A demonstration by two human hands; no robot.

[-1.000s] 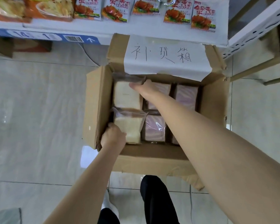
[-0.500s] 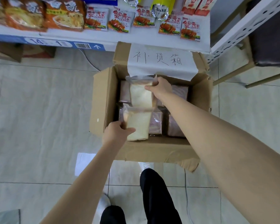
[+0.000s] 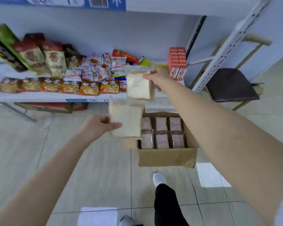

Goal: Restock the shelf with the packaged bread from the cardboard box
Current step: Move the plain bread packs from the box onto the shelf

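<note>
My left hand (image 3: pixel 99 125) grips a clear pack of white bread (image 3: pixel 126 120) by its left side, held in the air left of the cardboard box (image 3: pixel 167 156). My right hand (image 3: pixel 157 76) holds a second pack of white bread (image 3: pixel 138 86) by its top, raised in front of the low white shelf (image 3: pixel 39 97). The open box stands on the floor below and holds several packs of pinkish bread (image 3: pixel 162 132).
The shelf carries rows of orange noodle packs (image 3: pixel 59 86), small snack packs and red cartons (image 3: pixel 177 62) at its right end. A dark-seated chair (image 3: pixel 230 84) stands right of the perforated shelf post. My legs and white shoes are near the box on the tiled floor.
Both hands lifted their bread packs out of the box and up toward the shelf. The view tilted upward, so the box now sits lower right and the shelf fills the top.
</note>
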